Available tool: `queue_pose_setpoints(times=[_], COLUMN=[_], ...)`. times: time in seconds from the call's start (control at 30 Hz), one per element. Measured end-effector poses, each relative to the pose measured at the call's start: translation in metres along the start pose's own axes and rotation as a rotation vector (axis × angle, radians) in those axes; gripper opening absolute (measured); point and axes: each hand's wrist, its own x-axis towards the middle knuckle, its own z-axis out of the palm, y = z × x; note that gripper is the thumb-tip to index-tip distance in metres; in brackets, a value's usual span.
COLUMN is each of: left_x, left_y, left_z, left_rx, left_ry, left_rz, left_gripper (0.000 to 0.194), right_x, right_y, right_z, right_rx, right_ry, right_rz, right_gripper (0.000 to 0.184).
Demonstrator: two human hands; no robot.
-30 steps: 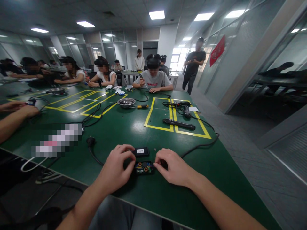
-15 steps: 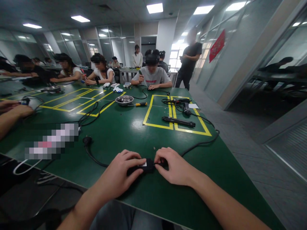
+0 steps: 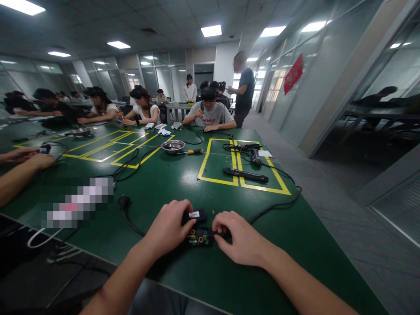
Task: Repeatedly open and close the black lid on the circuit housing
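My left hand point(image 3: 170, 225) grips a small black cover point(image 3: 201, 213) with a white label, lifted off the box below it. Under the cover lies the opened box with its circuit board point(image 3: 201, 236) and coloured wires in plain sight. My right hand point(image 3: 239, 238) has thumb and fingers closed on the black cable point(image 3: 215, 235) at the box's right end. From the box's left side a cord point(image 3: 131, 225) runs to a black plug point(image 3: 124, 201) on the table. The right-hand cord point(image 3: 275, 206) curves away toward the taped area.
Beyond my hands are a metal bowl point(image 3: 173, 147), a yellow-and-black screwdriver point(image 3: 196, 151), a long black tube-shaped part point(image 3: 245, 175) and a black corded device point(image 3: 256, 157). A blurred white-and-pink object point(image 3: 82, 199) lies left. A co-worker's hands point(image 3: 41, 161) are at far left; another person sits opposite.
The black cover, closed on the box before, has come up and away from me in my left hand, exposing the circuit board. My right hand stays at the cable. The view has tilted up slightly.
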Motion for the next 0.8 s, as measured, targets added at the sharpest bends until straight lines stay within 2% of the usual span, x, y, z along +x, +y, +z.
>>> queue_pose_setpoints(times=[0.07, 0.2, 0.33, 0.53, 0.8], left_x=[-0.004, -0.034, -0.059, -0.058, -0.058], left_y=[-0.004, -0.01, -0.013, -0.016, -0.019], left_z=[0.005, 0.015, 0.019, 0.015, 0.021], left_rx=[0.011, 0.019, -0.001, 0.041, 0.182], left_ry=[0.033, 0.304, 0.258, 0.133, 0.188], left_rz=[0.042, 0.15, 0.184, 0.198, 0.198], left_gripper=[0.005, 0.022, 0.019, 0.021, 0.024], right_x=[0.001, 0.003, 0.005, 0.005, 0.004], right_y=[0.0, 0.001, 0.002, 0.004, 0.01], right_z=[0.001, 0.001, 0.0, -0.001, 0.003], right_rx=[0.006, 0.038, 0.076, 0.049, 0.037], right_ry=[-0.01, -0.045, -0.065, -0.094, -0.041], right_rz=[0.007, 0.011, 0.022, 0.044, 0.008], right_gripper=[0.017, 0.026, 0.028, 0.034, 0.032])
